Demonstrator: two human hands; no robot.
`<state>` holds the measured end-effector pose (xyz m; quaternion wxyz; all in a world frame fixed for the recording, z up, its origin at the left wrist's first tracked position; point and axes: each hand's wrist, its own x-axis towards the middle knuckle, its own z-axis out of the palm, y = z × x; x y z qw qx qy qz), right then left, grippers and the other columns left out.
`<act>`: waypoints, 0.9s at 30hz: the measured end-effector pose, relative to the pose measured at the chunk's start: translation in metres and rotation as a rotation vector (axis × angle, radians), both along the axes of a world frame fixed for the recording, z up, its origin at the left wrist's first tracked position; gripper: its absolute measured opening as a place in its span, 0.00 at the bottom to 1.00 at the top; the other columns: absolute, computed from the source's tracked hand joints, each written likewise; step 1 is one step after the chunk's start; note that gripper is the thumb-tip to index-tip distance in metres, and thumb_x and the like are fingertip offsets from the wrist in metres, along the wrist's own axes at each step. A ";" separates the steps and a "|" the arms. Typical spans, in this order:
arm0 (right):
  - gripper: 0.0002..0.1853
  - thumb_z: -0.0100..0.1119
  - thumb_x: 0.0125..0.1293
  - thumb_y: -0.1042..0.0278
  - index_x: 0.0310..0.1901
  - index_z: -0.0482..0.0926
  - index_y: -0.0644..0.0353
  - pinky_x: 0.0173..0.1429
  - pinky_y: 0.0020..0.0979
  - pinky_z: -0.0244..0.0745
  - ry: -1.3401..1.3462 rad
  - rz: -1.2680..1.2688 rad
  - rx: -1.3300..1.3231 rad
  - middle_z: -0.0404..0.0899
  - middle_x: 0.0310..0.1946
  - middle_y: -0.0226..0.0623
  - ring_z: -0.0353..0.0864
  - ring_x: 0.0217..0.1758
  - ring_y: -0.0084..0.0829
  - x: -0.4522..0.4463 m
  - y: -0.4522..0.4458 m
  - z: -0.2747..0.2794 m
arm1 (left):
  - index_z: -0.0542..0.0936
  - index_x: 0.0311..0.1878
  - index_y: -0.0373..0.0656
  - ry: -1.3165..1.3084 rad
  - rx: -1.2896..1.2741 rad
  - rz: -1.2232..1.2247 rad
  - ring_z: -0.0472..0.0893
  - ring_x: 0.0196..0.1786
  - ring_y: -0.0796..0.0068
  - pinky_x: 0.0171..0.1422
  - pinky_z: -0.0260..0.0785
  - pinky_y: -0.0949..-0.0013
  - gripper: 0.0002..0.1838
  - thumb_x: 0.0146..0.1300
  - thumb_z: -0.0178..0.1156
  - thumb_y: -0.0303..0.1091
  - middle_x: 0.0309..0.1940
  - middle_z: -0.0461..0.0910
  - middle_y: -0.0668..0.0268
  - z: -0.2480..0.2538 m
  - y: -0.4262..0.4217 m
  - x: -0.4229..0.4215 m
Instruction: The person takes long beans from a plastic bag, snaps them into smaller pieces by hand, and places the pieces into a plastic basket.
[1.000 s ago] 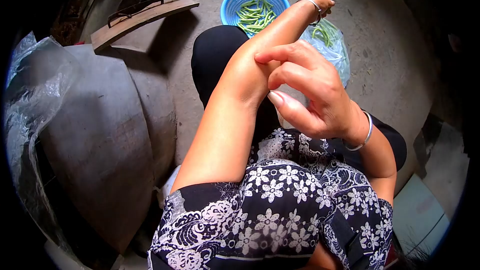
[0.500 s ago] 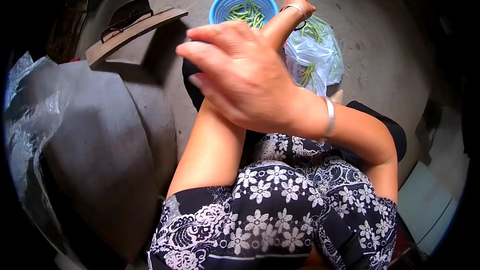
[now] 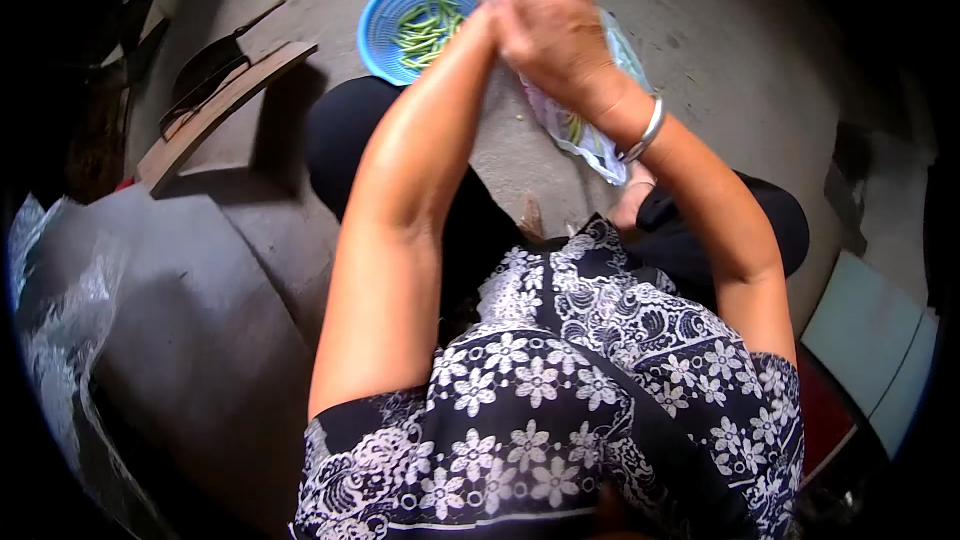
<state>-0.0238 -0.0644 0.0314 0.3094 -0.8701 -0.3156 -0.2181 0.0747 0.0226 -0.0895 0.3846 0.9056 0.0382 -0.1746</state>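
My right hand (image 3: 555, 25), with a silver bangle on its wrist, lies over my left hand at the top of the head view. Its thumb and fingers close around the left hand near the wrist. My left forearm (image 3: 430, 130) reaches up from the lower left, a thin silver band showing at its wrist. Most of the left hand is hidden, so its fingers do not show. Left of both hands, a blue basket (image 3: 372, 40) on the floor holds several green beans (image 3: 425, 35). A plastic bag (image 3: 600, 155) with some beans lies partly behind my right hand and wrist.
At the left, a curved blade tool (image 3: 205, 65) is mounted on a wooden board (image 3: 225, 120). Clear plastic sheeting (image 3: 70, 310) hangs over a grey surface (image 3: 190, 290) nearer me. A pale green panel (image 3: 865, 330) leans at the right. My bare foot (image 3: 630, 202) rests near the bag.
My right hand has moved up from over the left forearm to the left hand. The left arm has swung left. The view has shifted, with basket and bag now further left.
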 end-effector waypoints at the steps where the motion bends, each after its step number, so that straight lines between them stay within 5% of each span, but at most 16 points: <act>1: 0.15 0.52 0.58 0.69 0.48 0.73 0.58 0.58 0.39 0.62 0.051 -0.062 -0.028 0.70 0.49 0.44 0.68 0.54 0.42 0.012 -0.026 -0.010 | 0.80 0.27 0.42 0.017 -0.007 0.015 0.75 0.23 0.71 0.29 0.69 0.68 0.12 0.54 0.62 0.42 0.22 0.78 0.63 -0.006 0.008 0.001; 3: 0.10 0.53 0.60 0.64 0.40 0.75 0.60 0.43 0.33 0.71 0.224 -0.156 -0.019 0.77 0.33 0.41 0.77 0.38 0.38 0.023 -0.079 -0.042 | 0.80 0.24 0.40 0.031 0.034 0.135 0.73 0.15 0.74 0.20 0.66 0.70 0.15 0.54 0.62 0.43 0.16 0.77 0.64 -0.057 0.032 0.019; 4: 0.10 0.53 0.61 0.63 0.36 0.76 0.60 0.37 0.33 0.71 0.410 -0.240 -0.035 0.77 0.27 0.42 0.78 0.31 0.38 0.020 -0.100 -0.056 | 0.81 0.39 0.37 0.087 0.126 0.208 0.80 0.47 0.59 0.51 0.71 0.65 0.21 0.48 0.63 0.45 0.42 0.79 0.51 -0.049 0.039 0.015; 5: 0.12 0.51 0.60 0.59 0.34 0.77 0.57 0.37 0.42 0.72 0.575 -0.320 -0.052 0.78 0.27 0.46 0.79 0.33 0.47 0.016 -0.121 -0.072 | 0.81 0.39 0.36 0.171 0.133 0.275 0.80 0.47 0.57 0.51 0.71 0.65 0.19 0.47 0.61 0.40 0.42 0.79 0.51 -0.050 0.050 0.022; 8: 0.14 0.52 0.58 0.55 0.33 0.79 0.57 0.39 0.43 0.72 0.808 -0.406 -0.254 0.79 0.30 0.46 0.79 0.35 0.48 0.002 -0.164 -0.118 | 0.82 0.39 0.40 0.211 0.197 0.349 0.80 0.47 0.64 0.51 0.71 0.66 0.16 0.47 0.60 0.37 0.43 0.80 0.56 -0.007 0.070 0.012; 11: 0.13 0.52 0.56 0.57 0.34 0.81 0.56 0.43 0.41 0.73 0.975 -0.306 -0.335 0.80 0.33 0.45 0.80 0.38 0.45 -0.012 -0.191 -0.180 | 0.77 0.53 0.42 0.278 0.378 0.329 0.70 0.61 0.59 0.66 0.54 0.56 0.25 0.51 0.57 0.43 0.57 0.72 0.58 -0.040 0.092 0.033; 14: 0.12 0.52 0.54 0.63 0.37 0.81 0.55 0.45 0.37 0.74 1.051 -0.228 -0.328 0.80 0.35 0.46 0.80 0.40 0.42 -0.022 -0.191 -0.218 | 0.79 0.48 0.40 0.176 0.373 0.266 0.75 0.55 0.59 0.60 0.63 0.61 0.24 0.50 0.58 0.46 0.51 0.77 0.57 -0.002 0.072 0.020; 16: 0.13 0.52 0.55 0.65 0.40 0.81 0.60 0.48 0.33 0.73 1.119 -0.224 -0.307 0.81 0.36 0.44 0.80 0.41 0.37 -0.026 -0.177 -0.219 | 0.80 0.45 0.38 0.027 0.150 0.156 0.78 0.50 0.61 0.56 0.66 0.63 0.25 0.50 0.59 0.48 0.47 0.79 0.58 0.018 0.051 0.016; 19: 0.13 0.50 0.55 0.67 0.40 0.81 0.59 0.37 0.32 0.74 1.259 -0.298 -0.208 0.81 0.28 0.39 0.79 0.29 0.30 -0.030 -0.167 -0.249 | 0.77 0.49 0.36 -0.154 -0.228 0.047 0.78 0.48 0.67 0.54 0.68 0.71 0.21 0.59 0.59 0.43 0.43 0.80 0.58 0.084 0.009 -0.014; 23: 0.16 0.51 0.52 0.65 0.42 0.80 0.58 0.52 0.37 0.72 1.461 -0.437 -0.213 0.79 0.41 0.50 0.78 0.47 0.47 -0.031 -0.152 -0.288 | 0.77 0.50 0.39 -0.272 -0.455 -0.040 0.76 0.50 0.70 0.55 0.68 0.71 0.21 0.61 0.58 0.45 0.44 0.79 0.61 0.150 -0.006 -0.054; 25: 0.21 0.51 0.53 0.66 0.49 0.75 0.62 0.24 0.32 0.71 1.367 -0.499 -0.243 0.80 0.26 0.44 0.77 0.19 0.32 -0.033 -0.157 -0.295 | 0.77 0.50 0.40 -0.239 -0.531 -0.041 0.77 0.50 0.71 0.54 0.68 0.70 0.20 0.61 0.57 0.45 0.44 0.79 0.61 0.188 -0.015 -0.075; 27: 0.23 0.52 0.52 0.64 0.51 0.71 0.63 0.45 0.37 0.74 1.276 -0.513 -0.397 0.79 0.40 0.53 0.80 0.43 0.44 -0.030 -0.144 -0.298 | 0.77 0.49 0.39 -0.225 -0.563 -0.030 0.77 0.48 0.72 0.54 0.68 0.72 0.20 0.61 0.57 0.45 0.44 0.79 0.60 0.196 -0.013 -0.078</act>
